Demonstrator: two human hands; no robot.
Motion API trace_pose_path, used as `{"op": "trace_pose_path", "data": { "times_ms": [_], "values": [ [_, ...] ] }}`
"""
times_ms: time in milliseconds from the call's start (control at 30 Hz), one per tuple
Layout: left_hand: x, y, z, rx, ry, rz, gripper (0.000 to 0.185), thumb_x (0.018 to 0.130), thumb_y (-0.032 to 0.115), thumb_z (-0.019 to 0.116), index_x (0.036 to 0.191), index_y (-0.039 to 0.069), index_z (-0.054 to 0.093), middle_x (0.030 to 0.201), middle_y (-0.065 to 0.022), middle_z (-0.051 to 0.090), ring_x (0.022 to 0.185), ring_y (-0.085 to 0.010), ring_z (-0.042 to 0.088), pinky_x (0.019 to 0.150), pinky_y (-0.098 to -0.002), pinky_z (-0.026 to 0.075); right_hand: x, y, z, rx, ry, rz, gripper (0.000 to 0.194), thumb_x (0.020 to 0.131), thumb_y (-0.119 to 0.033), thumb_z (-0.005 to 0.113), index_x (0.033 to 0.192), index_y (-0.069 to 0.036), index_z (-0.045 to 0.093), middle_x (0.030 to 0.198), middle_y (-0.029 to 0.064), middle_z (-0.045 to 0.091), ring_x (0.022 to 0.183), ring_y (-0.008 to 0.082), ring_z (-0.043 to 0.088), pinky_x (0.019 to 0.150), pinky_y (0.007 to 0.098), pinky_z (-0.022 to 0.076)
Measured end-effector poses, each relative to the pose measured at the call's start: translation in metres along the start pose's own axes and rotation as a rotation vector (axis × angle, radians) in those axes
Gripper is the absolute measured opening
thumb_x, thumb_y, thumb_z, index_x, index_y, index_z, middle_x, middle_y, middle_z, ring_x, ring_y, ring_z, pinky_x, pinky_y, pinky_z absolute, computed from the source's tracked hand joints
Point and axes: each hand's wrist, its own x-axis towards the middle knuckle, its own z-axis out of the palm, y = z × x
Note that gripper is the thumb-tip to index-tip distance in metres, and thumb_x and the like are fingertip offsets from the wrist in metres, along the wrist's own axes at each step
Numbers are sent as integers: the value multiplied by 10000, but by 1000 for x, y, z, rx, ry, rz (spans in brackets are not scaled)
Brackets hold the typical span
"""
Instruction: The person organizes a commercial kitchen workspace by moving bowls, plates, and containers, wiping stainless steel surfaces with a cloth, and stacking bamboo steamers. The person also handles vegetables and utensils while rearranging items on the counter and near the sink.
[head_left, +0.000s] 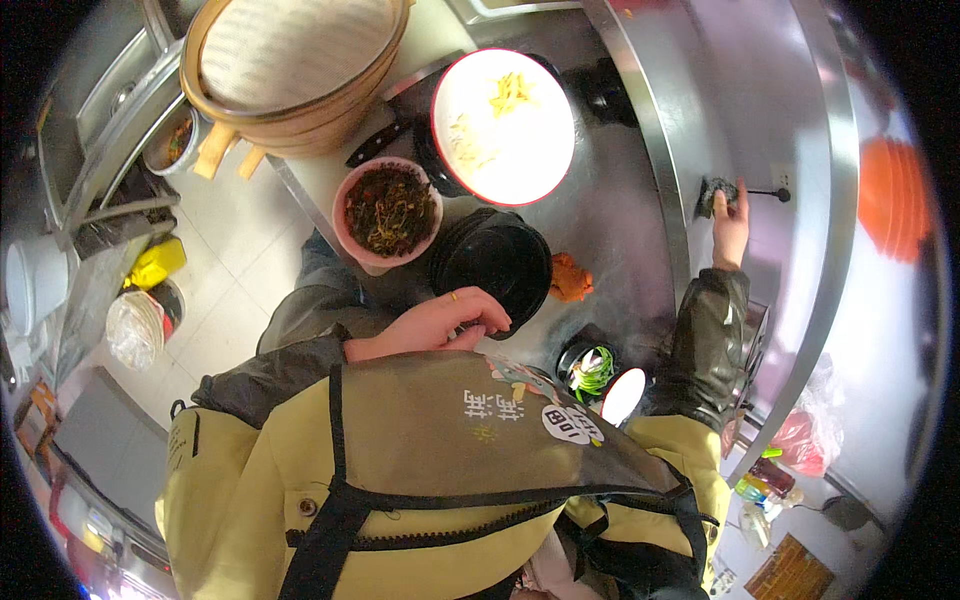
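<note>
My left hand (450, 322) lies at the rim of a stack of black bowls (491, 262), its fingers curled over the edge; whether it grips them is unclear. Off to the right, my right hand (730, 225) reaches to a dark, rough-textured item (716, 196) beside a thin black rod on the steel shelf, its fingers touching it. Beyond the black bowls stand a pink bowl of dark shredded food (388, 211) and a large white red-rimmed dish (517, 142) with pale and yellow strips. An orange-brown food piece (571, 277) sits to the right of the black bowls.
A bamboo steamer (300, 112) stands at the upper left, near a black-handled knife (379, 144). A black bowl with cut green vegetables (591, 371) and a small white dish (624, 396) are near my apron. A raised steel edge (664, 150) runs between my hands. Orange stacked containers (895, 199) stand far right.
</note>
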Motion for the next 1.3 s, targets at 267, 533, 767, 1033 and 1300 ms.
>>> {"op": "trace_pose_path", "data": {
  "times_ms": [267, 533, 767, 1033, 1300],
  "values": [
    [-9, -6, -8, -30, 112, -62, 189, 846, -35, 519, 1019, 27, 565, 1066, -103, 583, 1027, -236, 559, 903, -334, 438, -113, -80, 25, 431, 419, -256, 328, 927, -76, 547, 1243, 0, 500, 1201, 113, 557, 1055, 177, 536, 945, 300, 421],
    [-6, -4, -24, 62, 208, -58, 201, 834, -74, 512, 1007, 15, 561, 1058, -109, 577, 991, -233, 566, 875, -330, 444, -116, -69, 173, 576, -306, 96, 408, 899, -34, 554, 1296, -94, 484, 1010, 50, 613, 883, 122, 572, 783, 237, 466],
    [-9, 6, -34, 239, 288, -139, 247, 812, -105, 513, 1020, 20, 557, 1069, -125, 577, 993, -245, 566, 871, -331, 444, 36, -13, 270, 46, -311, 57, 410, 870, -79, 570, 1264, -115, 463, 976, 102, 618, 860, 187, 596, 766, 315, 478],
    [18, 1, -25, 140, 73, -154, 233, 863, -42, 522, 1080, 34, 558, 1139, -118, 555, 1063, -238, 530, 904, -341, 413, 64, 63, 322, 38, -219, -12, 296, 843, -101, 618, 1115, -83, 503, 895, 128, 623, 779, 232, 589, 739, 336, 472],
    [102, -19, 36, -1, -77, -383, 211, 926, 68, 508, 1126, 4, 532, 1100, -80, 570, 1022, -149, 565, 898, -294, 460, -60, 75, 251, 190, -167, -22, 225, 822, -144, 681, 964, -70, 523, 811, 152, 629, 734, 263, 613, 657, 355, 465]
  ]
}}
